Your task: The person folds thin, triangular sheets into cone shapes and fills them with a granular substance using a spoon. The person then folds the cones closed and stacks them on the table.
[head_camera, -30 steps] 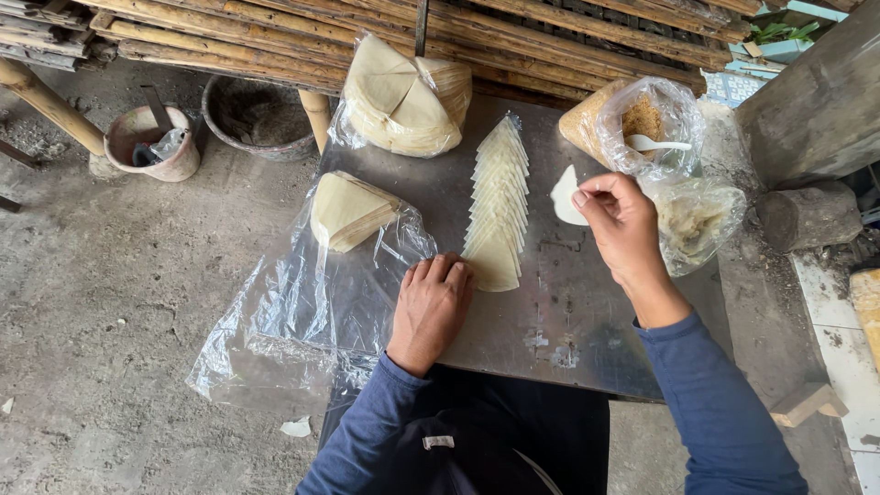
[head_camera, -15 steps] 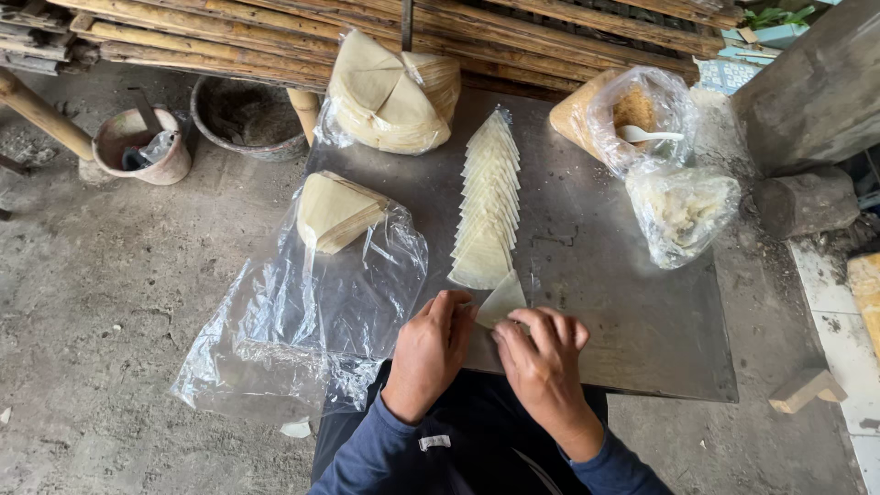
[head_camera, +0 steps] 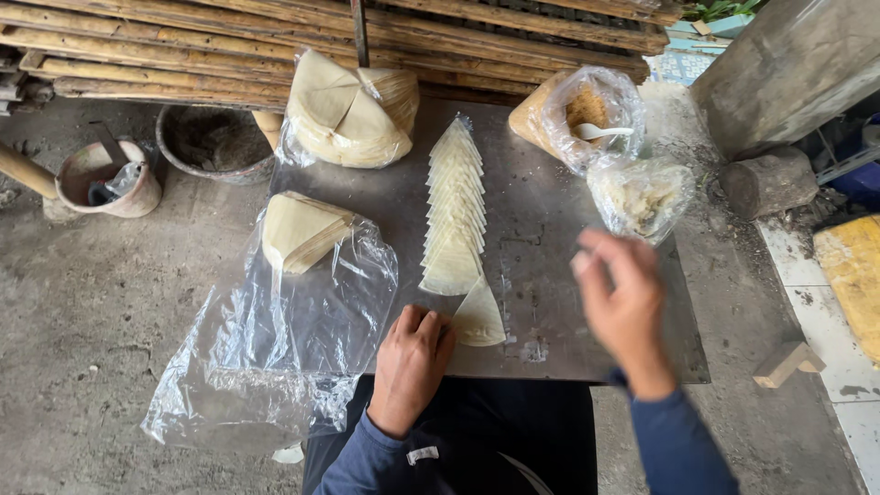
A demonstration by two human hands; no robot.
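On metal table (head_camera: 550, 229) | left hand (head_camera: 412, 362), fingers flat, is pressing one triangular wrapper (head_camera: 478, 316) at near end of one wrapper row (head_camera: 455, 206) | right hand (head_camera: 623, 298) is hovering, blurred, grip unclear | three bags beyond.

Wrappers (head_camera: 456, 211): pale cream, plain. Tray (head_camera: 541, 247): dull grey metal, speckled with white flecks. Bags (head_camera: 275, 348): clear plastic. Spoon (head_camera: 600, 132): white. Sleeves (head_camera: 678, 449): dark blue. Bamboo poles (head_camera: 183, 46): tan. Floor (head_camera: 82, 302): mottled grey.
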